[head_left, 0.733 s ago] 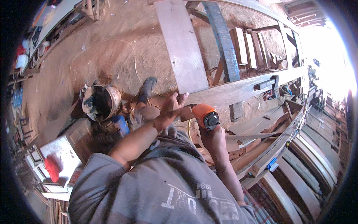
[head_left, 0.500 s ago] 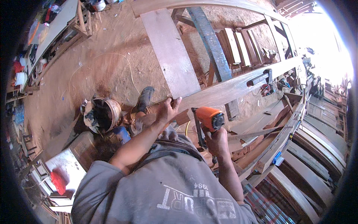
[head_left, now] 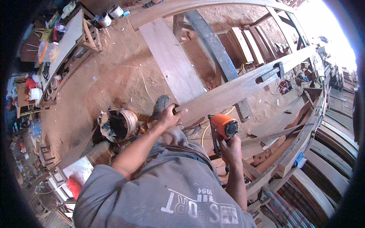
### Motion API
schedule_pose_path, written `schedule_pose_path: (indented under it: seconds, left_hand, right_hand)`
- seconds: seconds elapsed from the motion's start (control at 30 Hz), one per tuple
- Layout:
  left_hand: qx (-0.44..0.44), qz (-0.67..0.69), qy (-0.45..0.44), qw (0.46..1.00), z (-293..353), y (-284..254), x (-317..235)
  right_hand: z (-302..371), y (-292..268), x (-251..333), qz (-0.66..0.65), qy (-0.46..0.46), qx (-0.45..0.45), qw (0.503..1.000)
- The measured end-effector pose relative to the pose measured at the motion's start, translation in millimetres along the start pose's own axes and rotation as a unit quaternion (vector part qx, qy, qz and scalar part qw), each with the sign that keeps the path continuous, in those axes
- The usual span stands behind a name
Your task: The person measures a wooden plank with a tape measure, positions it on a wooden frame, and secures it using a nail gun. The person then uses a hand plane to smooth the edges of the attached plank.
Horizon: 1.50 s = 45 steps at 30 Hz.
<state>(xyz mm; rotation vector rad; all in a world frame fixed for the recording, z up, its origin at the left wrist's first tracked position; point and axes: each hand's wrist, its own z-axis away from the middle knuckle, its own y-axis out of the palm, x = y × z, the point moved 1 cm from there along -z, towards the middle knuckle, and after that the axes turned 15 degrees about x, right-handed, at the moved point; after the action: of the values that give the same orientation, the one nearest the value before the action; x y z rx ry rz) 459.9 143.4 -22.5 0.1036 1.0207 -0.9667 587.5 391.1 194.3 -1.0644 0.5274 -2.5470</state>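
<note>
My left hand (head_left: 169, 116) rests with spread fingers on the near end of a long wooden plank (head_left: 243, 85) that runs up to the right. My right hand (head_left: 230, 150) grips the handle of an orange nail gun (head_left: 224, 127), held just below the plank's near edge. A yellow hose (head_left: 207, 129) trails from the tool. A dark metal clamp (head_left: 272, 72) sits on the plank farther along. My shoe (head_left: 160, 104) stands on the dirt floor beside the plank's end.
A wide board (head_left: 171, 64) and a blue beam (head_left: 213, 45) lean across the dirt floor. A round basket of rags (head_left: 119, 123) sits at my left. A cluttered workbench (head_left: 62, 45) stands far left. Curved wooden frames (head_left: 304, 140) and stacked timbers lie at right.
The view has tilted so the plank and my hands sit lower in the picture. My left hand has opened out on the plank's end; my right hand still holds the nail gun.
</note>
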Motion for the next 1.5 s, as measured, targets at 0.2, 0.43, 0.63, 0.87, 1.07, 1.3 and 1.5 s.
schedule_pose_path:
  seconds: [0.2, 0.43, 0.63, 0.87, 1.07, 1.3, 1.5]
  left_hand:
    - [0.038, 0.029, -0.028, 0.998, 4, -15, -18]
    - [0.091, 0.017, -0.015, 0.996, -6, -21, -4]
    - [0.147, 0.022, -0.003, 0.989, -31, -67, -24]
    - [-0.045, 0.235, -0.029, 0.97, -104, -115, 28]
    - [-0.189, 0.255, -0.064, 0.946, -87, -165, -21]
    - [-0.294, 0.235, -0.038, 0.925, -88, -175, -33]
    - [-0.42, 0.086, -0.043, 0.902, -165, -262, -29]
  right_hand:
    - [-22, 19, -20, 0.07, -0.035, 0.006, 0.997]
    - [-22, 22, -5, 0.099, -0.046, -0.018, 0.994]
    - [-24, 11, -7, 0.179, -0.022, -0.013, 0.983]
    - [-39, 0, -14, 0.226, -0.035, 0.005, 0.973]
    - [-33, -33, 7, 0.133, -0.088, 0.082, 0.984]
    - [-72, -81, 5, 0.213, -0.061, 0.119, 0.968]
    - [-81, -97, 31, 0.213, 0.045, 0.129, 0.967]
